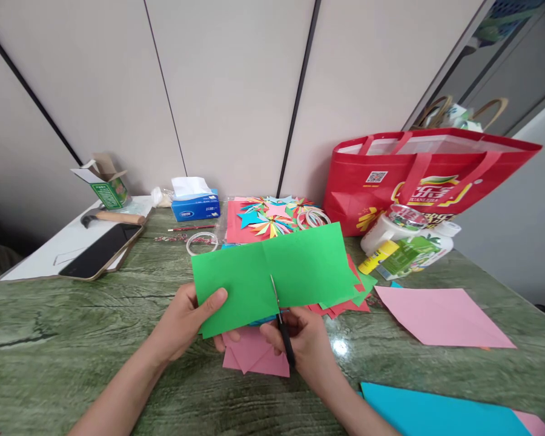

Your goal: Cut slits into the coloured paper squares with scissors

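Observation:
A wide strip of green paper (236,278) is held up above the table, tilted with its right end higher. My left hand (186,321) pinches its left end, thumb on top and fingers beneath. Black-handled scissors (285,339) are gripped in my right hand (306,342). Their blades are at the strip's lower edge near the middle crease, one blade showing over the paper. Below the strip lie pink paper pieces (257,357), partly hidden. To the right, red and green paper pieces (345,303) lie in an overlapping pile.
Pink paper (445,315) and blue paper (436,412) lie at right. Behind stand a red bag (354,181), a white bottle (386,233), a glue stick (378,257), folded-paper decorations (272,227) and a tissue box (195,208). A phone (102,251) and hammer (118,218) lie at left.

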`<state>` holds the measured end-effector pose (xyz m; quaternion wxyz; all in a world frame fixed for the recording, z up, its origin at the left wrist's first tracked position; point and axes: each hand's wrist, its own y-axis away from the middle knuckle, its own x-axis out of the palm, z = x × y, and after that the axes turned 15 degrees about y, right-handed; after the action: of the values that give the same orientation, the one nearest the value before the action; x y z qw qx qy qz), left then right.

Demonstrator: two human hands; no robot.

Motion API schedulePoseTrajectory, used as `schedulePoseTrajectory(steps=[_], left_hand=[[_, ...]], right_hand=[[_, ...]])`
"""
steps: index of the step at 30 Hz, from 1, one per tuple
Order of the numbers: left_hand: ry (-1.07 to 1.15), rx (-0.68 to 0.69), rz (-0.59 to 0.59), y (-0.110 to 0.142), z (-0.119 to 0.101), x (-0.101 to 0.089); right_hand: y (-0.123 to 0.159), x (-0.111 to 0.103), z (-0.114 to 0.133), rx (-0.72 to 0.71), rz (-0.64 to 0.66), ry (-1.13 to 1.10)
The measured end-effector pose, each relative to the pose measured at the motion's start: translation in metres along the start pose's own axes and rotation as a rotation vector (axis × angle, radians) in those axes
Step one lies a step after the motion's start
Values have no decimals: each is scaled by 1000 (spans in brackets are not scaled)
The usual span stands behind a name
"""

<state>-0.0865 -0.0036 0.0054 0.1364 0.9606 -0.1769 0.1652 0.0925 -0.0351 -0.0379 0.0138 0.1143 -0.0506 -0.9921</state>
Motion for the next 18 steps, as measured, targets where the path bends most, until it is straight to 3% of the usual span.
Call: schedulePoseTrajectory(steps=[3, 9, 18], left_hand=[[7, -14, -52, 0, 1, 3], [40, -92, -31, 1, 3, 6], [52, -87, -47, 2, 5, 8]], right_hand=[[-1, -1, -1, 8, 18, -28], [-2, -5, 4, -46, 215, -220], [-2, -5, 11, 31, 187, -363]])
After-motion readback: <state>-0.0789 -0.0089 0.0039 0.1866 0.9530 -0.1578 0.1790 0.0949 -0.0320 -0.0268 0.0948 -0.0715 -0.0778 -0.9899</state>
